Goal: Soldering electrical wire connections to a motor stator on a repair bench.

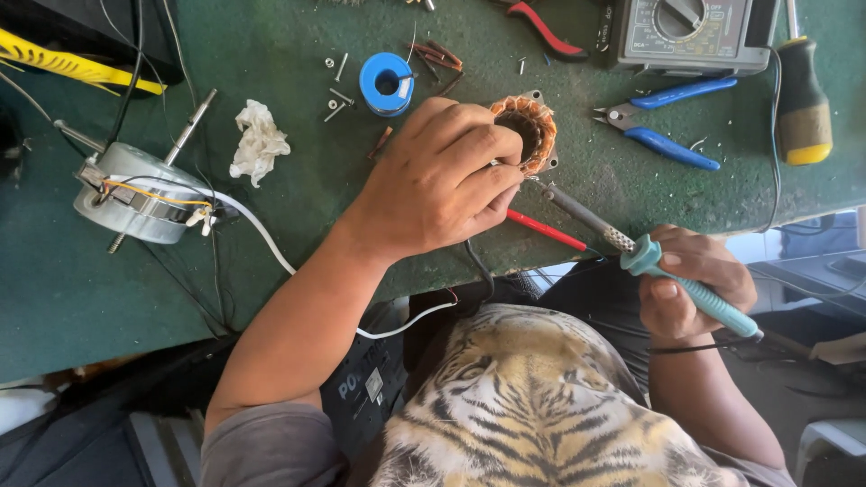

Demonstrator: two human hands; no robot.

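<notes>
Copper-wound stator (530, 132) near the green worktop (298, 207) edge, steadied under the left hand (442, 180), its grip curled shut on it, soldering iron (631, 248) clasped tight in the right hand (695, 284), blue solder spool (386, 83), pliers (663, 117) and meter (690, 34) beyond.
</notes>
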